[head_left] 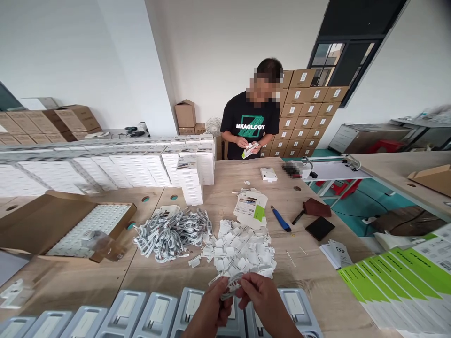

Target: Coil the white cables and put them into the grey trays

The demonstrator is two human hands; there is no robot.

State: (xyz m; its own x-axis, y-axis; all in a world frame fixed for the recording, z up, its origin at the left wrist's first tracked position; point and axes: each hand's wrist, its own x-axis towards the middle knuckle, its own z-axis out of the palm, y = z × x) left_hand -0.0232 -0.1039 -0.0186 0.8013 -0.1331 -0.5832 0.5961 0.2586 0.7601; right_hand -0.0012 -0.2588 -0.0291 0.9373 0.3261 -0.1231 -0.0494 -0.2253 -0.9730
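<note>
Between my hands, just above a row of grey plastic trays (pixel 139 324), is a coiled white cable (pixel 233 284). My left hand (pixel 211 305) is closed around its left side. The fingers of my right hand (pixel 259 295) pinch the coil from the right. White plug-like blocks (pixel 225 305) sit in the trays, partly hidden behind my hands. A heap of small white pieces (pixel 243 249) lies just beyond the coil. To its left is a pile of coiled cables (pixel 172 232).
Stacked white boxes (pixel 190 183) line the left side, near an open carton (pixel 70 206) and a plastic bottle (pixel 104 244). A blue utility knife (pixel 281 219) and green-white printed sleeves (pixel 394 277) lie right. Across the table a person (pixel 251 117) holds a small box.
</note>
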